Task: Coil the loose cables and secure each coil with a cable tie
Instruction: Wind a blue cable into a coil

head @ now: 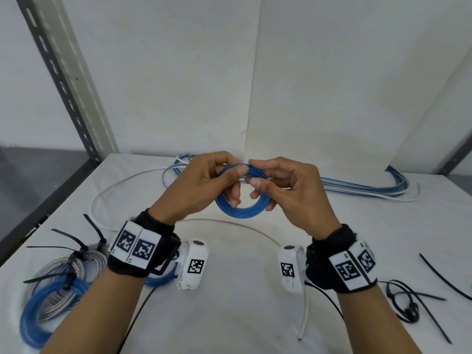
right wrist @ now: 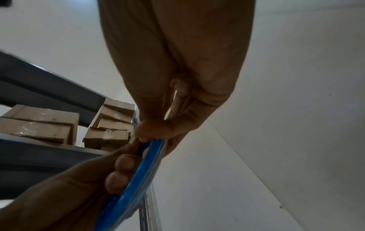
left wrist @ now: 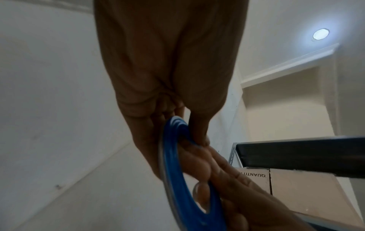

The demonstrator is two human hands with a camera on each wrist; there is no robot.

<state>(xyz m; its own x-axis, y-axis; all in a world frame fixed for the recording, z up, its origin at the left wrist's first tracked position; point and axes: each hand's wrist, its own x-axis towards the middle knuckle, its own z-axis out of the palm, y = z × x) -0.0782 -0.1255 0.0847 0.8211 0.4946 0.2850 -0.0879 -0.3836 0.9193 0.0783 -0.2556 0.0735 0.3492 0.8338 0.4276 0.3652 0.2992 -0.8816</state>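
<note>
A small blue cable coil (head: 242,209) hangs in the air above the table's middle, held by both hands. My left hand (head: 217,181) grips its left side, thumb lying over the top strands. My right hand (head: 277,183) pinches the coil's upper right between thumb and forefinger, the other fingers curled around its right edge. The left wrist view shows the blue coil (left wrist: 177,164) edge-on with fingers around it. In the right wrist view the same coil (right wrist: 142,176) runs under both sets of fingers. Loose black cable ties (head: 439,277) lie at the right.
Tied blue and clear coils (head: 56,284) sit at the near left with black ties on them. Loose blue and white cables (head: 357,187) run along the back of the white table (head: 242,315). A white cable (head: 107,195) loops at the left. A metal shelf post (head: 63,80) stands back left.
</note>
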